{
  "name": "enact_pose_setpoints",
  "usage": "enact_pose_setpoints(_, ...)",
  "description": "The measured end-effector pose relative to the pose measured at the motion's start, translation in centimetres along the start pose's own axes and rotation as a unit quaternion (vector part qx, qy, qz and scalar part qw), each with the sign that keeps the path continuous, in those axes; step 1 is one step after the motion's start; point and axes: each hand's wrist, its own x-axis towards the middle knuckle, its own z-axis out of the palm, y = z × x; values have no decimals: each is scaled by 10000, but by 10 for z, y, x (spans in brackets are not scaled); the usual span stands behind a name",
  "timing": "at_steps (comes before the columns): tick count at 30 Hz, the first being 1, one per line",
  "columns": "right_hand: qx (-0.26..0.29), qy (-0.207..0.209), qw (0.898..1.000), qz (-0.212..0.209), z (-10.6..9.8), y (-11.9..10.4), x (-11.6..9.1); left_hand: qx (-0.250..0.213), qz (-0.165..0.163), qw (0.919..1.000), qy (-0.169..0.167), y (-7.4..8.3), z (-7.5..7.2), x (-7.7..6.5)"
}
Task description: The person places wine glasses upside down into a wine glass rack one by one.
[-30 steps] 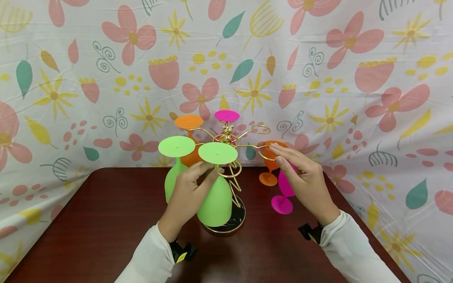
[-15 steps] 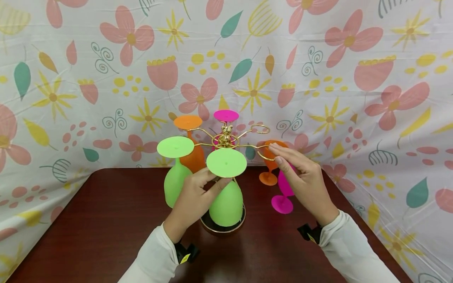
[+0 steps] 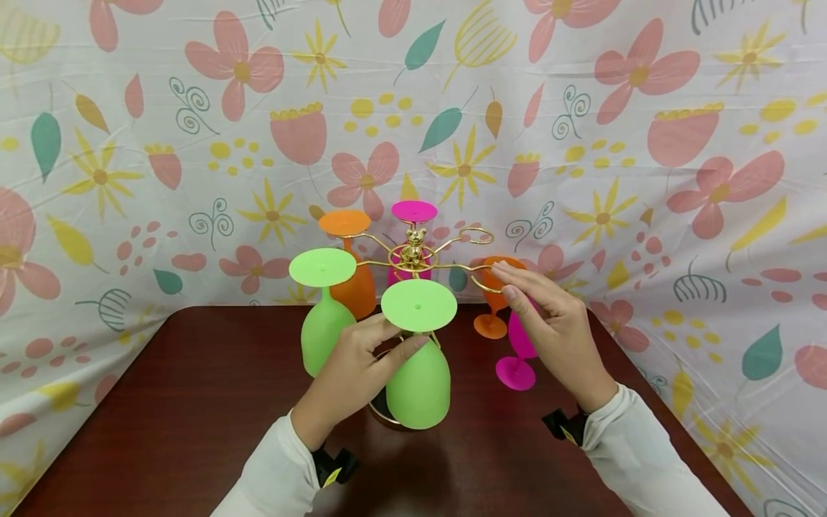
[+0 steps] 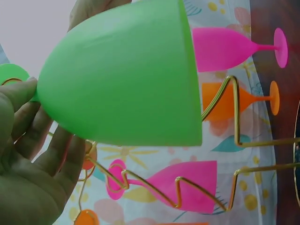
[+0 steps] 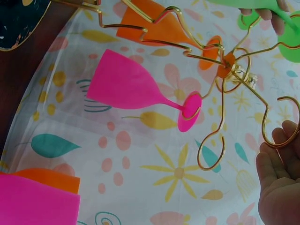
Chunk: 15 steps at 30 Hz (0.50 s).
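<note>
My left hand point(image 3: 354, 372) pinches the stem of a light green goblet point(image 3: 420, 389), held upside down at the front of a gold wire rack point(image 3: 446, 266). In the left wrist view the goblet's bowl point(image 4: 122, 79) hides much of the rack. The goblet's foot point(image 3: 418, 305) covers the front ring in the head view. My right hand point(image 3: 557, 316) touches the rack's right ring point(image 5: 281, 143) with fairly straight fingers. Other goblets hang upside down from the rack: green point(image 3: 323, 267), orange point(image 3: 344, 222) and pink point(image 3: 414, 210).
An orange goblet point(image 3: 489, 327) and a pink goblet point(image 3: 515, 373) stand upright behind my right hand. A gold bear figure point(image 3: 415, 240) tops the rack, whose round black base point(image 3: 386, 415) sits on the dark red table point(image 3: 213, 416). A flowered cloth point(image 3: 271, 143) hangs behind.
My left hand has brought the green goblet to the right and toward me, and its foot has lowered over the front ring. The right hand has stayed at the right ring.
</note>
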Motion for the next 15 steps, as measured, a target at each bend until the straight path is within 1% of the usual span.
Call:
enact_pose_setpoints(4, 34, -23, 9999, 121, 0, 5, -1, 170, -26, 9991, -394, 4, -9, -2)
enact_pose_setpoints(7, 67, -52, 9998, 171, 0, 6, -2, 433, 26, 9971, -623, 9, -20, -4)
enact_pose_setpoints(9, 98, -36, 9999, 134, 0, 5, -2, 734, 108, 9956, -575, 14, -30, -6)
enact_pose_setpoints(12, 154, 0, 9999, 48, 0, 3, -1, 1170, 184, 9926, -277, 20, -46, -9)
enact_pose_setpoints(15, 165, 24, 9999, -4, 0, 0, 0, 1336, 267, 9907, 2, 27, -60, -12)
